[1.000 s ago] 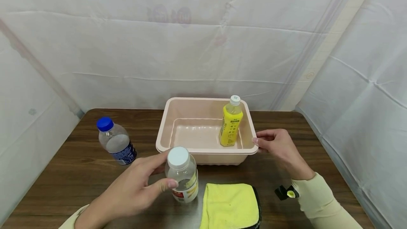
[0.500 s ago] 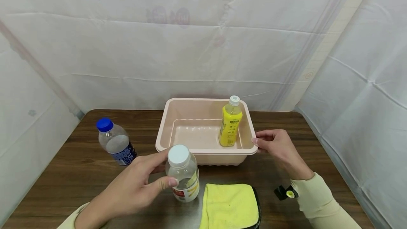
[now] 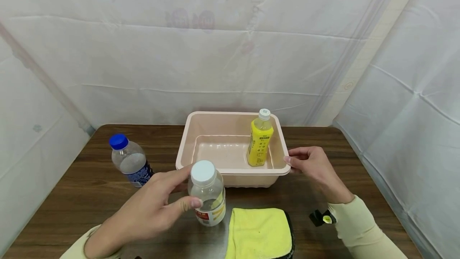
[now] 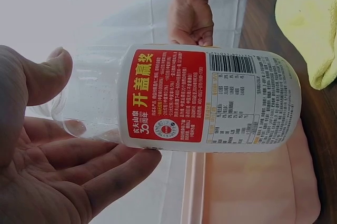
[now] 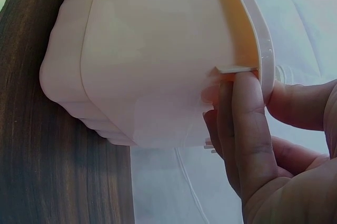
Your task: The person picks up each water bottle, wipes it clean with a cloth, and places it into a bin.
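My left hand (image 3: 152, 213) grips a clear plastic bottle (image 3: 210, 201) with a white cap, thumb on the near side and fingers round the far side. In the left wrist view, the red and white label (image 4: 168, 98) of this bottle faces the camera. Whether its base touches the table cannot be told. My right hand (image 3: 318, 171) pinches the right front corner rim of a pale pink plastic basin (image 3: 248, 180); in the right wrist view, the thumb lies over the rim (image 5: 267, 56) and fingers go beneath. A yellow-labelled bottle (image 3: 260, 143) leans inside the basin at its right.
To the left, a blue-capped bottle (image 3: 131, 161) sits tilted in view on the dark wooden table (image 3: 72, 199). A folded yellow cloth (image 3: 260, 231) with a dark edge lies in front of the basin. White sheeting (image 3: 143, 51) hangs behind and at both sides.
The clear bottle in my left hand has risen very slightly. My right hand keeps its pinch on the basin's rim, and the basin stays in place.
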Motion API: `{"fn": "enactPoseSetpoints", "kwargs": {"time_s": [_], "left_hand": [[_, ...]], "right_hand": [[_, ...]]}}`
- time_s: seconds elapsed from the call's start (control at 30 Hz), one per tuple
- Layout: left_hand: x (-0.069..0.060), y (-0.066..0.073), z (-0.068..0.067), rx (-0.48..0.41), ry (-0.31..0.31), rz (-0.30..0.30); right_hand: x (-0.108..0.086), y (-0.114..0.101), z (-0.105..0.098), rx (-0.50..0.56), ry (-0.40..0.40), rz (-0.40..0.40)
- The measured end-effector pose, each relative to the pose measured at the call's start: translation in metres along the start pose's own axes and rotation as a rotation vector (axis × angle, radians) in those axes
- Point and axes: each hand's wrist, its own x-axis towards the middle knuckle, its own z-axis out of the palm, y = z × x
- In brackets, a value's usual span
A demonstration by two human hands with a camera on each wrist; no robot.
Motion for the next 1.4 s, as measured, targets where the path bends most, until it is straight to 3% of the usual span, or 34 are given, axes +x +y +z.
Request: {"fn": "enactPoseSetpoints", "kwargs": {"time_s": [0.87,1.4], "left_hand": [[0.01,0.01,-0.004,0.015,-0.033,-0.023],[0.016,0.008,-0.007,0.052,-0.011,-0.006]], "right_hand": [[0.0,0.002,0.0,0.025,0.001,-0.003],[0.002,0.003,0.002,0.024,-0.011,-0.005]]}}
